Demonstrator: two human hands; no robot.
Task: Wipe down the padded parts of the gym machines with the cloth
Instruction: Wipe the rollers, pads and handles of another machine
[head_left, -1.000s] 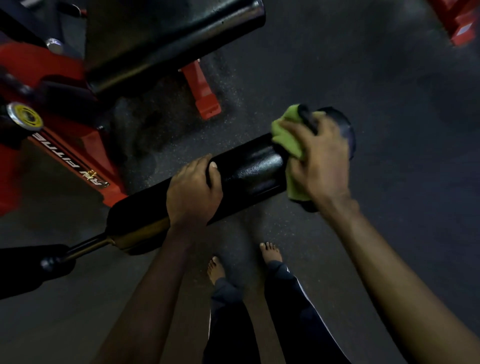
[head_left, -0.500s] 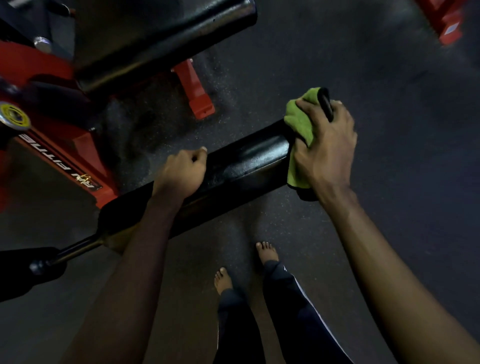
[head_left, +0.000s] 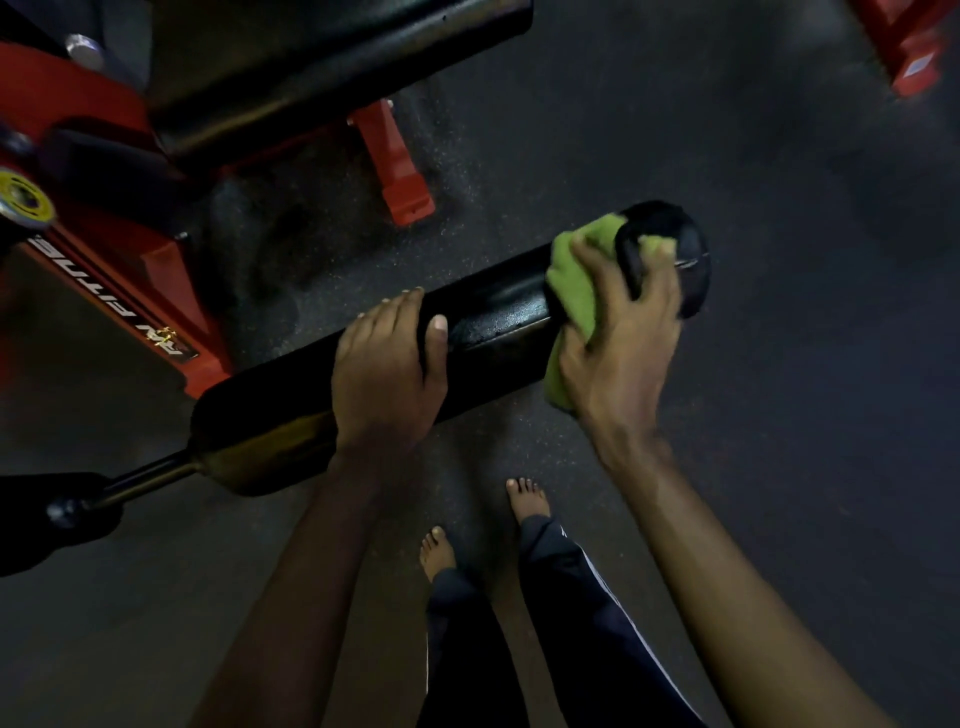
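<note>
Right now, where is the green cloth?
In the head view the green cloth is right of centre, wrapped over the free end of the black roller pad and gripped by the right hand; the left hand holds the pad further left.

Left hand (head_left: 387, 374): you are gripping the roller pad (head_left: 493, 317) from above, fingers curling over its far side, thumb lying on the near side with the nail showing.
Left forearm: you are holding it extended forward from the lower middle, bare.
Right hand (head_left: 618, 338): you are clasping the green cloth (head_left: 574, 291) against the pad's end, fingers spreading and curling round it.
Right forearm: you are holding it extended from the lower right corner, bare.
</note>
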